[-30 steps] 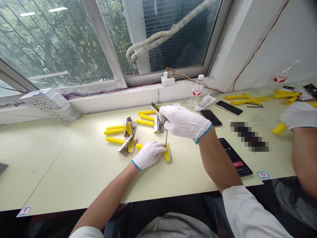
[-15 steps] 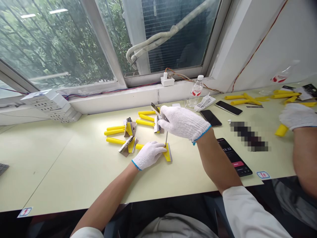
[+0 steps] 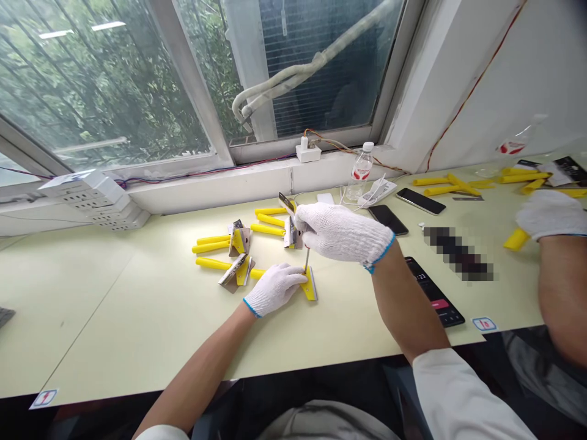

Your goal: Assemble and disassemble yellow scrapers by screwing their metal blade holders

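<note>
My left hand (image 3: 277, 287), in a white knit glove, presses a yellow scraper (image 3: 310, 286) flat on the table, fingers closed over its handle. My gloved right hand (image 3: 342, 233) is closed round a screwdriver (image 3: 307, 259), whose handle the glove hides. The thin shaft stands nearly upright, its tip at the scraper's head near my left fingertips. Left of my hands lie several more yellow scrapers (image 3: 213, 264) with cards around their heads. Another group of yellow scrapers (image 3: 268, 229) lies just beyond, partly behind my right hand.
Phones (image 3: 433, 290) and a water bottle (image 3: 361, 172) stand or lie to the right. A co-worker's gloved hand (image 3: 550, 214) holds a yellow piece at far right, near yellow handles (image 3: 443, 182). White stacked boxes (image 3: 98, 198) sit at the back left.
My right hand has turned slightly around the screwdriver, the wrist shifting a little to the right. My left hand keeps holding the scraper in place.
</note>
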The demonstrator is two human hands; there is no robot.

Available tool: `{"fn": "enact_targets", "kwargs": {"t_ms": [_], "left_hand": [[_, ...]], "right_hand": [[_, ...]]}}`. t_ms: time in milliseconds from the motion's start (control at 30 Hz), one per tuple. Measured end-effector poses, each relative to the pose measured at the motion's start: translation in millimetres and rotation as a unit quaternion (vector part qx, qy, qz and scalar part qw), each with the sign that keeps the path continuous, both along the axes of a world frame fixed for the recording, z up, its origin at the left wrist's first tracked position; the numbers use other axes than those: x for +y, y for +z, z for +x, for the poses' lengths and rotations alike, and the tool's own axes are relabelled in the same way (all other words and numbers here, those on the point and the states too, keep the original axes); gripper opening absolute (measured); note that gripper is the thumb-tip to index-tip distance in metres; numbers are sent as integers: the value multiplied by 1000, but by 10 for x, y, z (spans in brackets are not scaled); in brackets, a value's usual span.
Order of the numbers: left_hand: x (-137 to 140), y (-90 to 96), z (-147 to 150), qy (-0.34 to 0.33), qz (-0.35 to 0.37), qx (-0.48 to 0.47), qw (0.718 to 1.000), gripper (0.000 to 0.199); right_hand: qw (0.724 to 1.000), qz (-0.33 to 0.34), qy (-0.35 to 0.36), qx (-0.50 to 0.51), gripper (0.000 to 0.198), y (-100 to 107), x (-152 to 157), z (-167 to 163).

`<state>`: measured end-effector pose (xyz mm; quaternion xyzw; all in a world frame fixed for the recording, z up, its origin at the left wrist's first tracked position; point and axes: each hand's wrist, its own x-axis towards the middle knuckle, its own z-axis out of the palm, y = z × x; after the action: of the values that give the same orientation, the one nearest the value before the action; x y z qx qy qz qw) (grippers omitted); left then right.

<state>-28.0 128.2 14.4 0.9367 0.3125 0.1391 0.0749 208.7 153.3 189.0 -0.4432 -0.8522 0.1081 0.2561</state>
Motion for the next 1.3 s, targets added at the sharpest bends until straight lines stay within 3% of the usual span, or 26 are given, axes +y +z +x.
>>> {"fn": "enact_targets", "kwargs": {"t_ms": [167, 433, 667, 900, 1133, 1300], "left_hand": [[11, -12, -7, -2, 4, -4, 1000, 31], [7, 3, -3, -2, 1, -3, 1000, 32], [10, -26, -11, 0, 5, 3, 1000, 32], [17, -39, -12, 4, 13, 9, 1000, 33], [15, -35, -17, 1, 13, 2, 1000, 33], [17, -46, -20, -2, 11, -2, 1000, 33]], "right_hand": [[999, 19, -49, 15, 37, -48, 87, -40], [999, 4, -16, -30, 34, 83, 22, -57], [996, 17, -86, -35, 34, 77, 19, -97], [997, 11, -30, -67, 42, 195, -70, -28], [994, 38, -73, -65, 40, 71, 17, -50], [996, 30, -6, -82, 37, 111, -13, 70]]}}
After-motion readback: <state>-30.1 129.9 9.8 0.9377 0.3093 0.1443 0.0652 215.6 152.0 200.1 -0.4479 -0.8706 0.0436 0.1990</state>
